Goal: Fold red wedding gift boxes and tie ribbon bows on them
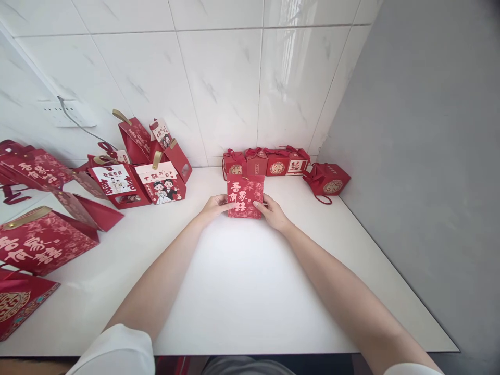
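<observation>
While the left hand (214, 206) and right hand (275, 212) hold a box (246, 186), fingers (268, 199) partly hidden, the near-left bag (39, 291) is cut off.

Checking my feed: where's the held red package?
In the head view, the red package is near centre, between the left hand and right hand, in front of small red boxes.
</observation>
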`<state>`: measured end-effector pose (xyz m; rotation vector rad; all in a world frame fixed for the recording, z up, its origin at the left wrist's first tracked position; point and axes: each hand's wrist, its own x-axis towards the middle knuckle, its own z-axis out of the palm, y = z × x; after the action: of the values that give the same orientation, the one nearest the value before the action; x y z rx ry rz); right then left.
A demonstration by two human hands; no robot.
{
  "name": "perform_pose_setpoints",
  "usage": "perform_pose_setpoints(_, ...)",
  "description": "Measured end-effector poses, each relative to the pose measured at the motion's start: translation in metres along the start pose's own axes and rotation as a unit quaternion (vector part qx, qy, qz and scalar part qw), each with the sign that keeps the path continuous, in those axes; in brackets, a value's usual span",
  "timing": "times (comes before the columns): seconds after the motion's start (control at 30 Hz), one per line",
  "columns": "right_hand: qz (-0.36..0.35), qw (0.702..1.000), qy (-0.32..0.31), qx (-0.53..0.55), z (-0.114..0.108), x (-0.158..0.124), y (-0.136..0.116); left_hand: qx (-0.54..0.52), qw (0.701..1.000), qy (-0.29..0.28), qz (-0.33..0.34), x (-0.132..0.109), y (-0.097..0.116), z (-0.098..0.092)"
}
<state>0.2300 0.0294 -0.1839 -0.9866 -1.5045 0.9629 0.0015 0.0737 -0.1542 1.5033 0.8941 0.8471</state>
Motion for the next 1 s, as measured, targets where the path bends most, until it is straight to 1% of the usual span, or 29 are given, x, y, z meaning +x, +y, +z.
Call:
perform_pose_setpoints(0.1,0.008,0.998,0.042,-0.046,-0.002,0.0,-0.003,0.019,1.0,0.012,0.009,0.002,-0.004,0.004)
perform_pose_setpoints(0.17,0.017,0.997,0.049,-0.061,-0.004,-0.001,-0.005,0.031,0.999,0.022,0.022,0.004,-0.005,0.006)
perform_pose_setpoints(0.33,0.023,0.998,0.013,-0.048,-0.003,-0.005,-0.005,0.04,0.997,0.058,0.036,0.005,-0.007,0.008)
perform_pose_setpoints(0.4,0.006,0.999,0.0,-0.048,-0.003,-0.006,-0.003,0.041,0.995,0.079,0.038,0.006,-0.008,0.007)
perform_pose_setpoints(0.5,-0.023,0.996,-0.019,-0.083,-0.003,-0.005,0.001,0.035,0.993,0.097,0.049,0.006,-0.009,0.006)
perform_pose_setpoints(0.57,-0.03,0.993,-0.024,-0.114,-0.004,-0.004,0.005,0.028,0.993,0.098,0.061,0.005,-0.009,0.006)
perform_pose_setpoints(0.67,-0.029,0.987,-0.005,-0.155,-0.005,-0.001,0.009,0.037,0.992,0.088,0.078,0.004,-0.009,0.006)
perform_pose_setpoints(0.87,-0.014,0.98,0.025,-0.195,-0.005,-0.001,0.01,0.066,0.992,0.058,0.091,0.003,-0.009,0.005)
perform_pose_setpoints(1.0,-0.007,0.975,0.051,-0.216,-0.006,-0.001,0.008,0.134,0.985,0.05,0.098,0.005,-0.009,0.002)
